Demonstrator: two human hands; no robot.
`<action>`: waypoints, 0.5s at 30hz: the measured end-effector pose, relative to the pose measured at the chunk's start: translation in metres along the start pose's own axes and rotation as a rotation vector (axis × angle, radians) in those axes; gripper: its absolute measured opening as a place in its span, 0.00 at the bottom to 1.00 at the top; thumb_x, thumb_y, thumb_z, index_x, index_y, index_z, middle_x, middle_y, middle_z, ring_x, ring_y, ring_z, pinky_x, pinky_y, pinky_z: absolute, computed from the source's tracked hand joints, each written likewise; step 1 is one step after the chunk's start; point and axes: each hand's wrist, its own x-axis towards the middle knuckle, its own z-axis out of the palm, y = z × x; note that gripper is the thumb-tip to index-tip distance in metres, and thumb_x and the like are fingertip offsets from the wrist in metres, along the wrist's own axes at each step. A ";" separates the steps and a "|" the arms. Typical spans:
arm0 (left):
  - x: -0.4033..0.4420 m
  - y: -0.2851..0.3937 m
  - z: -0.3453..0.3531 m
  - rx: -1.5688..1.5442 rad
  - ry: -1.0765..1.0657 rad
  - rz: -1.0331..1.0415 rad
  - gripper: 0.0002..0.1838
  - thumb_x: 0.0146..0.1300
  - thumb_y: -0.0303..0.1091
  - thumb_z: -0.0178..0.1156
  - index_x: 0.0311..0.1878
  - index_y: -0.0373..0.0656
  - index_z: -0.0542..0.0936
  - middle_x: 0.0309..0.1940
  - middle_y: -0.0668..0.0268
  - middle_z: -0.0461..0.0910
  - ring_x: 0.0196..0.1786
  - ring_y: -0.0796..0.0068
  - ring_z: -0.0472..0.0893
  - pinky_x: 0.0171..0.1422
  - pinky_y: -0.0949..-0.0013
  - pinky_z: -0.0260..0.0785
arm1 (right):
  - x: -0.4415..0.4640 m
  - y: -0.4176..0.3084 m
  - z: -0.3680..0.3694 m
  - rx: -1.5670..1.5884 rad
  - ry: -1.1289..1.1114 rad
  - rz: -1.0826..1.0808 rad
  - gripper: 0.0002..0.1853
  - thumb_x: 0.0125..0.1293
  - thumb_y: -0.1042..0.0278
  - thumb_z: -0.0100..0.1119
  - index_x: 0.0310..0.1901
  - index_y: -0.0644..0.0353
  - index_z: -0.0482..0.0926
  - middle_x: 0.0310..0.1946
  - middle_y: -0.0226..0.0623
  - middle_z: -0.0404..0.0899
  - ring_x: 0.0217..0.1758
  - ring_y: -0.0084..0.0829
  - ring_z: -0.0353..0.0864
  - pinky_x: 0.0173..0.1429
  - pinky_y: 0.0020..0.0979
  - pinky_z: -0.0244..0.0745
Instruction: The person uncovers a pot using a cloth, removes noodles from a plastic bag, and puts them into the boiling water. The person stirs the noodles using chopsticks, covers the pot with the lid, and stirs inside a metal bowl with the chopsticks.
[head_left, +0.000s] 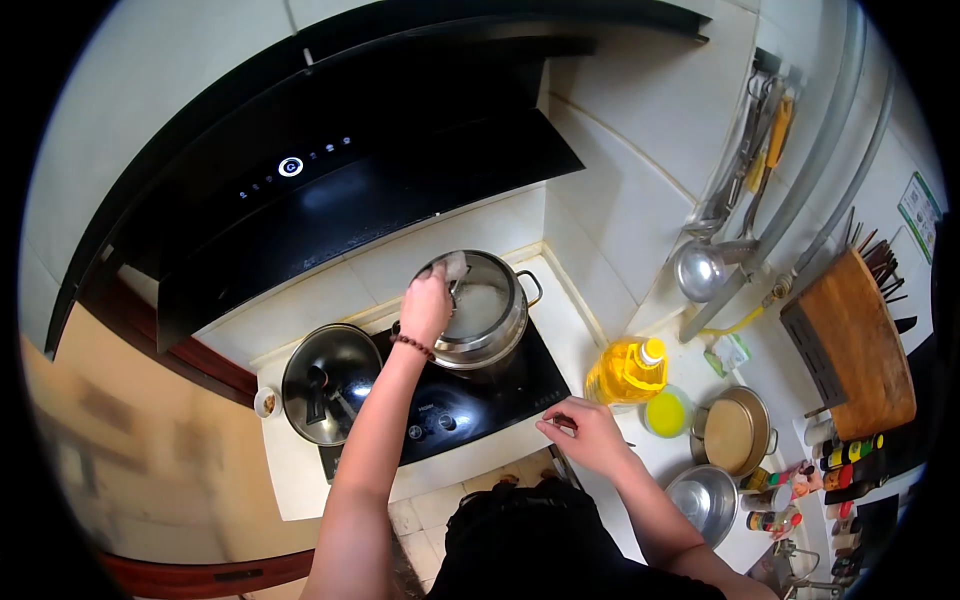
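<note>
A steel pot [478,350] with a glass lid [485,300] stands at the back of the black cooktop [510,385]. My left hand [428,305], wearing a beaded bracelet, is over the lid's left side. Its fingers are closed on a whitish cloth or tissue [456,266] near the lid's middle; the lid's knob is hidden. In front of the cooktop's right corner is my right hand [592,432], with fingers curled in and nothing visible in them. Nearest to it are a yellow oil bottle [625,375] and a tub of yellow-green contents [665,412].
A lidded dark wok [330,375] sits on the left side, beside a small white bowl [267,402]. Right of me are a round pan [735,430], a metal bowl [703,505] and seasoning bottles [850,450]. A ladle [700,270] hangs on the wall; the range hood [400,190] juts overhead.
</note>
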 end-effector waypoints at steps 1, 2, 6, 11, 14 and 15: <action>0.004 0.003 0.011 0.054 -0.089 -0.001 0.20 0.64 0.22 0.53 0.60 0.36 0.78 0.43 0.41 0.83 0.46 0.39 0.83 0.53 0.45 0.78 | -0.003 0.002 -0.001 0.023 -0.001 0.020 0.11 0.64 0.64 0.71 0.38 0.64 0.85 0.32 0.41 0.85 0.34 0.38 0.87 0.40 0.32 0.81; 0.005 0.003 0.018 -0.014 -0.153 -0.015 0.22 0.68 0.33 0.57 0.64 0.35 0.76 0.46 0.39 0.83 0.48 0.37 0.83 0.55 0.46 0.77 | -0.005 0.006 -0.004 0.024 0.011 0.022 0.11 0.64 0.64 0.71 0.38 0.64 0.85 0.32 0.41 0.85 0.34 0.38 0.87 0.40 0.32 0.81; 0.016 0.008 0.016 -0.159 -0.204 -0.133 0.38 0.66 0.57 0.63 0.67 0.34 0.75 0.46 0.36 0.83 0.53 0.36 0.83 0.63 0.49 0.75 | -0.022 0.023 -0.017 0.010 0.089 0.098 0.11 0.64 0.64 0.70 0.37 0.65 0.85 0.32 0.42 0.85 0.33 0.38 0.87 0.41 0.32 0.81; 0.046 -0.005 0.028 -0.144 -0.174 -0.188 0.26 0.59 0.47 0.70 0.51 0.32 0.82 0.42 0.37 0.84 0.49 0.38 0.84 0.57 0.49 0.78 | -0.026 0.030 -0.026 0.009 0.098 0.122 0.10 0.65 0.66 0.71 0.38 0.66 0.85 0.31 0.42 0.85 0.31 0.32 0.86 0.39 0.29 0.79; 0.055 -0.008 0.040 -0.050 -0.184 -0.191 0.22 0.56 0.42 0.72 0.46 0.33 0.84 0.43 0.36 0.84 0.48 0.38 0.84 0.55 0.49 0.78 | -0.026 0.034 -0.025 0.030 0.099 0.102 0.10 0.65 0.66 0.71 0.38 0.66 0.85 0.31 0.41 0.85 0.31 0.32 0.86 0.39 0.29 0.79; 0.055 -0.011 0.045 0.012 -0.198 -0.162 0.21 0.55 0.40 0.72 0.46 0.33 0.84 0.43 0.36 0.83 0.48 0.37 0.84 0.55 0.49 0.78 | -0.027 0.034 -0.026 0.032 0.095 0.106 0.10 0.65 0.66 0.71 0.38 0.66 0.85 0.31 0.41 0.85 0.31 0.32 0.86 0.39 0.29 0.79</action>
